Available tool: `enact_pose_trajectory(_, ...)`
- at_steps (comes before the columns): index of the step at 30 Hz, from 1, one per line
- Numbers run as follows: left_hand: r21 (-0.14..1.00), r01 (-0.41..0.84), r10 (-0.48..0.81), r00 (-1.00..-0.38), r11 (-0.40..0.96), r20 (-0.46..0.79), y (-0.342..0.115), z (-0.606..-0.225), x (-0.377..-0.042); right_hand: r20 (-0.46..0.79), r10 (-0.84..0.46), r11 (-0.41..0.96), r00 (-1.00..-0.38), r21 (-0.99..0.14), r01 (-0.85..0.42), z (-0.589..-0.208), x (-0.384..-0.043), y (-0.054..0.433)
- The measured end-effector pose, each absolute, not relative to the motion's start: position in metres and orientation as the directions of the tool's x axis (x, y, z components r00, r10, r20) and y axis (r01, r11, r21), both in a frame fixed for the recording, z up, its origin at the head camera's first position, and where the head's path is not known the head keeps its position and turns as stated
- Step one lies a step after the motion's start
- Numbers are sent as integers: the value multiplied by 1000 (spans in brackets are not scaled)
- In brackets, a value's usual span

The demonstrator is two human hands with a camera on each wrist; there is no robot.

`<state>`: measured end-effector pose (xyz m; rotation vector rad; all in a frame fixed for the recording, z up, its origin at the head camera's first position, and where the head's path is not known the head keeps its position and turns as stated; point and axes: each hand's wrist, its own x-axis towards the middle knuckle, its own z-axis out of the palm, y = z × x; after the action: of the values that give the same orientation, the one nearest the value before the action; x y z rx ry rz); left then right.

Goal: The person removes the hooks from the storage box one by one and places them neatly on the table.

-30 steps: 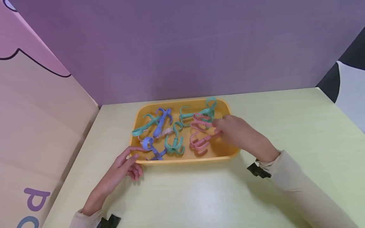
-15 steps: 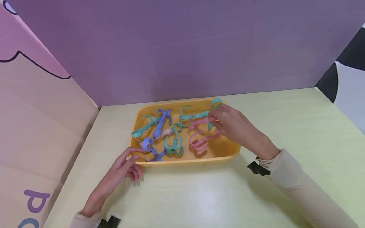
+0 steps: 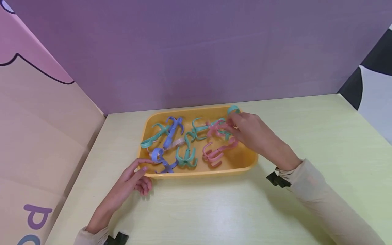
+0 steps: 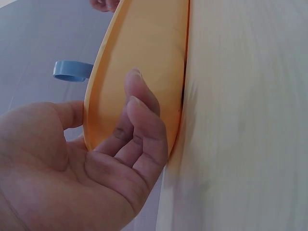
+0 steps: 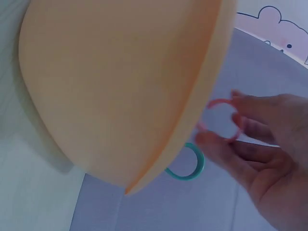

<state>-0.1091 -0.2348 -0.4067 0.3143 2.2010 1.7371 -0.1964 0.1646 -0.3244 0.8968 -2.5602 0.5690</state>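
Observation:
My right hand (image 3: 255, 132) pinches a pink claw hook (image 3: 216, 128) by its ring end, over the right half of the yellow tray (image 3: 199, 174). Its claws overlap a teal claw hook (image 3: 200, 128) behind; in the right wrist view the pink ring (image 5: 221, 101) sits between thumb and fingers. Another pink claw hook (image 3: 214, 156) lies below in the tray. At the tray's near left corner my left hand (image 3: 130, 178) holds the rim, thumb and index finger over it and the other fingers curled outside. The left wrist view shows those fingers (image 4: 149, 125) by the outer wall.
More claw hooks lie in the tray: a teal one (image 3: 186, 156) in the middle, blue ones (image 3: 174, 132) and another teal one (image 3: 154, 136) at left. A teal ring (image 3: 233, 109) rises above the far right rim. A purple panel (image 3: 196, 51) stands behind the pale table (image 3: 208, 211).
My right hand has risen out of the tray's right side and shifted toward the far rim, lifting the pink claw hook. Its claws have turned. My left hand stays at the corner.

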Motion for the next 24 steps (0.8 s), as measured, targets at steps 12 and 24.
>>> enact_pose_trajectory(12,972,-14,377,-920,236,-105,-234,-408,-111,775,-373,571,-510,-241,-784,-296,-187,176)
enact_pose_trajectory(24,968,-11,376,-921,250,-108,-236,-406,-109,836,-289,623,-466,-205,-755,-275,-178,193)
